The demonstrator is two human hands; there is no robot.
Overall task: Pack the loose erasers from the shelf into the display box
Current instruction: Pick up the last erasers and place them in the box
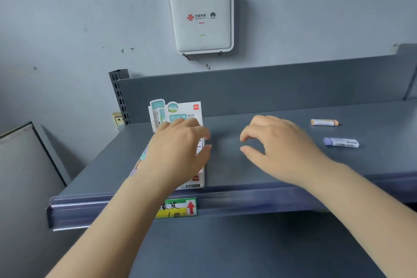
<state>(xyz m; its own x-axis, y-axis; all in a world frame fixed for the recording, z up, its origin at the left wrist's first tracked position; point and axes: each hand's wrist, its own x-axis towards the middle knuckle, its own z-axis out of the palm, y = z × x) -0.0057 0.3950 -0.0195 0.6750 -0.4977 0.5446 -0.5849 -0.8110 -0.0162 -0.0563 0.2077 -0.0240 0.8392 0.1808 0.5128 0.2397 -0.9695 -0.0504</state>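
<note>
The box stands on the left part of the grey shelf, near its front edge, with its printed card sticking up at the back. The left hand lies over the top of the box, fingers spread and fairly straight — it covers the inside, so I cannot tell what is in there. The right hand hangs over the bare shelf just beside the box, fingers loosely curled, thumb and first finger apart, holding nothing. Two erasers lie well off to the right: an orange eraser farther back and a purple eraser nearer the front. A white router hangs on the wall above. A green and yellow label with a red arrow sits on the shelf's front rail.
</note>
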